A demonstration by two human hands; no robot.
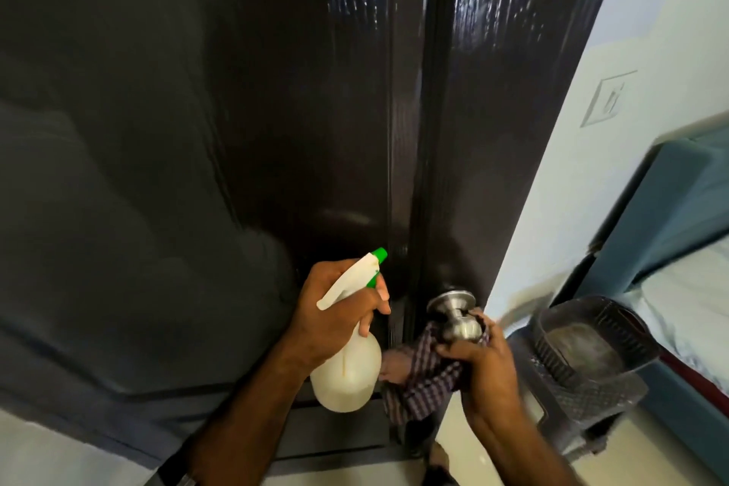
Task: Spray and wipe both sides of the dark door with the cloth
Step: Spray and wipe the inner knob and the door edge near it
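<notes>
The dark glossy door fills most of the view, with wet streaks shining near its upper right. My left hand grips a white spray bottle by the neck, its green nozzle aimed at the door. My right hand holds a checked cloth and wraps it round the round metal door knob on the door's right edge. Part of the cloth hangs below the knob.
A dark plastic basket sits on a dark plastic stool just right of the door edge. Behind it stand a pale wall with a switch plate and a blue bed frame. Light floor tiles show at the bottom.
</notes>
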